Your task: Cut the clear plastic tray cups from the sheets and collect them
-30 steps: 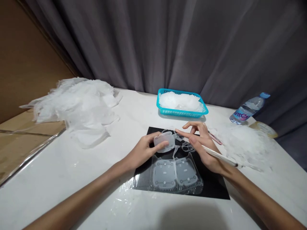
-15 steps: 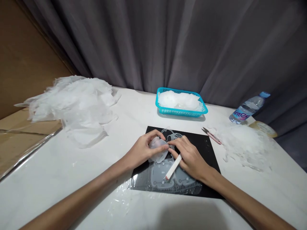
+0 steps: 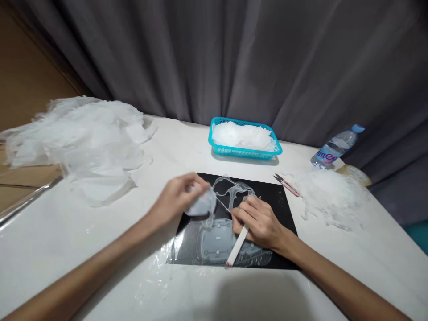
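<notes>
My left hand (image 3: pixel 177 196) pinches a translucent rubbery molded piece (image 3: pixel 200 205) over the left part of a black mat (image 3: pixel 279 214). Motion blurs that hand a little. A thin clear strip of flash (image 3: pixel 230 194) loops from near the piece across to my right hand (image 3: pixel 259 220). With curled fingers, my right hand grips a white flat stick (image 3: pixel 238 246), its red-marked end pointing down and toward me. The right fingers also seem to pinch the strip. Below lies a clear molded sheet (image 3: pixel 218 240) with rounded panels, partly covered by the right hand.
A blue basket (image 3: pixel 245 154) of white translucent pieces stands at the back. To the right are thread snips (image 3: pixel 287 185), a heap of clear scraps (image 3: pixel 334 194), a water bottle (image 3: pixel 336 148) and a tape roll (image 3: pixel 357 174). A large pile of white sheets (image 3: pixel 90 133) lies left, near cardboard (image 3: pixel 30 58).
My hands were close together at the piece; now the left has moved away leftward with it. The strip stretches between them. The whole view has shifted slightly.
</notes>
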`<action>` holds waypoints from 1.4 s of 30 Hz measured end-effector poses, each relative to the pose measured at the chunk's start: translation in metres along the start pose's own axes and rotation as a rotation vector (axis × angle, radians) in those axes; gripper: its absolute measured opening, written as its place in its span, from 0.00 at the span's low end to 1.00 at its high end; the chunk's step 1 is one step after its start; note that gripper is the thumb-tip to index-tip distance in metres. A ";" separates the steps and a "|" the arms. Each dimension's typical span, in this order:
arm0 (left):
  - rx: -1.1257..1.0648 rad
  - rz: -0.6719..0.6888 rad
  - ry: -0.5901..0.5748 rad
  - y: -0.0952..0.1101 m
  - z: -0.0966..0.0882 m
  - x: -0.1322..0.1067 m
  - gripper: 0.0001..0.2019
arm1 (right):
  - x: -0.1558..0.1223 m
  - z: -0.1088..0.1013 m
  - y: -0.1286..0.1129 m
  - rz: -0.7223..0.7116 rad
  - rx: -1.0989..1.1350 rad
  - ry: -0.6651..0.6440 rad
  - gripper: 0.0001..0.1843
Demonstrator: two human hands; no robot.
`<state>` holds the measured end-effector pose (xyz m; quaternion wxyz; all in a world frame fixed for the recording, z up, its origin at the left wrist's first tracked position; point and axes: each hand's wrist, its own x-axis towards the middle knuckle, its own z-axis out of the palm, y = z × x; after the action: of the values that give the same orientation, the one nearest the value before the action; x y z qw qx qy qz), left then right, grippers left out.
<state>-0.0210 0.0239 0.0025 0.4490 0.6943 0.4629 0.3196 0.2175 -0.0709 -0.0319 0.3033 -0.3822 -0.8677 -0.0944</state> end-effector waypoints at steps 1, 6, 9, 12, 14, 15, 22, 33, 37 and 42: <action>-0.026 -0.050 0.066 -0.003 -0.008 0.006 0.16 | -0.001 0.000 -0.001 0.017 0.008 0.034 0.12; -0.148 -0.075 0.151 -0.004 -0.031 0.023 0.12 | 0.001 0.003 -0.001 0.295 0.105 0.122 0.09; -0.237 -0.010 -0.077 0.009 -0.018 0.013 0.13 | 0.004 0.007 0.002 0.437 0.126 0.101 0.07; -0.359 -0.014 -0.260 0.019 -0.001 0.000 0.14 | 0.006 0.006 0.007 0.538 0.195 0.100 0.13; -0.417 -0.035 -0.315 0.020 0.007 -0.005 0.17 | 0.006 0.002 0.010 0.562 0.313 0.116 0.17; -0.428 -0.042 -0.337 0.019 0.009 -0.006 0.17 | 0.006 -0.001 0.010 0.556 0.363 0.133 0.18; -0.364 -0.022 -0.402 0.011 0.015 -0.008 0.13 | 0.008 -0.009 0.002 0.388 0.433 0.146 0.11; -0.142 0.138 -0.327 0.011 0.012 -0.013 0.10 | 0.008 -0.006 0.000 0.281 0.423 0.218 0.05; -0.100 0.191 -0.247 0.013 0.012 -0.016 0.09 | 0.008 -0.005 0.000 0.270 0.404 0.189 0.05; -0.094 0.240 -0.258 0.017 0.013 -0.019 0.08 | 0.007 -0.004 0.000 0.244 0.369 0.243 0.06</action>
<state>-0.0110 -0.0009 0.0128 0.4952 0.7579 0.3001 0.3004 0.2152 -0.0684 -0.0245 0.4792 -0.4082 -0.7748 0.0580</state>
